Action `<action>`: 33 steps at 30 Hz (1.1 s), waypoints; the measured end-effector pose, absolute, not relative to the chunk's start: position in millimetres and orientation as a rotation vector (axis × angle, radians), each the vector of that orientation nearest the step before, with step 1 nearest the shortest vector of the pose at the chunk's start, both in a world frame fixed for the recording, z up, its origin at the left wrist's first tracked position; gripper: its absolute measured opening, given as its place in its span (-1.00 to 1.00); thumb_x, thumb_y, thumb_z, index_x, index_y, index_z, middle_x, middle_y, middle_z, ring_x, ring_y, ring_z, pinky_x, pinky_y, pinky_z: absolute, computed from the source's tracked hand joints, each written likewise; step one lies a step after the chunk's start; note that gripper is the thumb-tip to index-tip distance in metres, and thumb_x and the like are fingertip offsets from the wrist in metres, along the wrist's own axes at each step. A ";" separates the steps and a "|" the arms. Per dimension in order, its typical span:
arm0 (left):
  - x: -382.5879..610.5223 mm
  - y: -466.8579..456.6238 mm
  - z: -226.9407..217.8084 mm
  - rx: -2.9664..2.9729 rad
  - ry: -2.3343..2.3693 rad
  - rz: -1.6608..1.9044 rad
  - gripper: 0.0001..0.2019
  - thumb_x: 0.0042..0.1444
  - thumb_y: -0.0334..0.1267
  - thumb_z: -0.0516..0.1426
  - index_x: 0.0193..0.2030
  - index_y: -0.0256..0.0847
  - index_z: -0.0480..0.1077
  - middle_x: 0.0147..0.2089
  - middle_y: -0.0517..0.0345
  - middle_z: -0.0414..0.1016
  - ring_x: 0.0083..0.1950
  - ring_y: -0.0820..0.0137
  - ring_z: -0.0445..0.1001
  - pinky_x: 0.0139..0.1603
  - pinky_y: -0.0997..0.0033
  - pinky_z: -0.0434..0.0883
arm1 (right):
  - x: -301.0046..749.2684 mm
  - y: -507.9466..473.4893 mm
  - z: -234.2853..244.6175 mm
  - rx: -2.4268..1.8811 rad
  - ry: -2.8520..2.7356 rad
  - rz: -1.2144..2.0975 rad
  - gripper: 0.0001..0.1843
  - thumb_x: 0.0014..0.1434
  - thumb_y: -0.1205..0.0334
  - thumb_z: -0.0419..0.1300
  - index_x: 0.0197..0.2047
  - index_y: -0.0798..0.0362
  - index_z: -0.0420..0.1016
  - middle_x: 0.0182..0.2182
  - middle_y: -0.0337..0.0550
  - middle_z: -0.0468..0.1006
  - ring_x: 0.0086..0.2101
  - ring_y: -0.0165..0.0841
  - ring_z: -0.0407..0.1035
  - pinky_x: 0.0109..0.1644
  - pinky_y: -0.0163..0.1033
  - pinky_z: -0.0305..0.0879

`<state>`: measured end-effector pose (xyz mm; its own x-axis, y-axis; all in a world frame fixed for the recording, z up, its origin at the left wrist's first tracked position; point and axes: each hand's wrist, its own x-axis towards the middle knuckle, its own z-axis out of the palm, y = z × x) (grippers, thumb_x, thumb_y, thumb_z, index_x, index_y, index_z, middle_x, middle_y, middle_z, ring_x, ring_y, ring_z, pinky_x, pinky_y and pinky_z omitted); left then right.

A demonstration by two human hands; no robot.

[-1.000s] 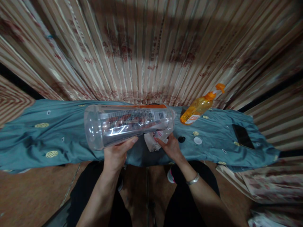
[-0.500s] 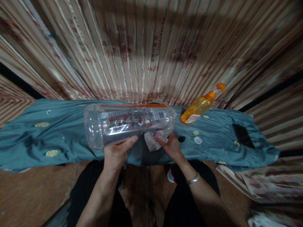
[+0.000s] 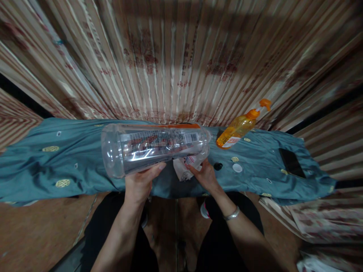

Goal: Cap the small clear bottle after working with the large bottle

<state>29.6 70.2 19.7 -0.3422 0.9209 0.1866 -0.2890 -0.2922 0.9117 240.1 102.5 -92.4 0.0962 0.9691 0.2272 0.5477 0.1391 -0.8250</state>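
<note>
A large clear plastic jar (image 3: 159, 142) with a printed silver and orange label lies sideways above the cloth. My left hand (image 3: 143, 179) grips it from below near its left end, thumb along the near side. At the jar's right end, my right hand (image 3: 205, 175) is closed on a crumpled white wipe or tissue (image 3: 182, 169), held against the jar. The fingertips of both hands are partly hidden. Just right of my right hand lie a small black cap (image 3: 218, 166) and a round white disc (image 3: 237, 167).
A pump bottle (image 3: 236, 130) of orange liquid stands behind on the right. A dark phone (image 3: 292, 162) lies farther right. The teal patterned cloth (image 3: 87, 162) covers a narrow table against a striped curtain (image 3: 170, 68). My knees are under its front edge.
</note>
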 end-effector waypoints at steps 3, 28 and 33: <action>29.7 70.6 19.1 0.954 1.039 1.776 -0.32 -0.38 -0.05 0.50 -0.05 -0.20 0.52 -0.26 0.06 0.66 -0.23 0.16 0.66 -0.03 0.11 0.60 | 240.7 102.5 -92.8 -1.538 -1.567 0.618 -0.32 0.05 -0.06 0.35 0.15 0.09 0.34 -0.06 0.11 0.65 -0.09 0.00 0.58 -0.01 0.09 0.52; 31.0 70.6 22.0 0.947 1.047 1.754 -0.21 -0.41 -0.03 0.51 0.06 -0.18 0.48 -0.16 0.01 0.66 -0.20 0.14 0.67 -0.08 0.14 0.62 | 239.3 102.3 -94.2 -1.543 -1.555 0.626 -0.26 0.04 -0.10 0.34 0.17 0.12 0.31 -0.06 0.15 0.64 -0.08 0.04 0.57 0.00 0.16 0.51; 30.2 70.7 18.5 0.937 1.038 1.768 -0.27 -0.41 -0.06 0.51 0.00 -0.19 0.50 -0.20 0.04 0.66 -0.22 0.17 0.66 -0.06 0.13 0.61 | 239.8 102.8 -95.1 -1.553 -1.562 0.613 -0.28 0.04 -0.08 0.34 0.17 0.12 0.31 -0.06 0.16 0.64 -0.07 0.04 0.57 0.01 0.16 0.50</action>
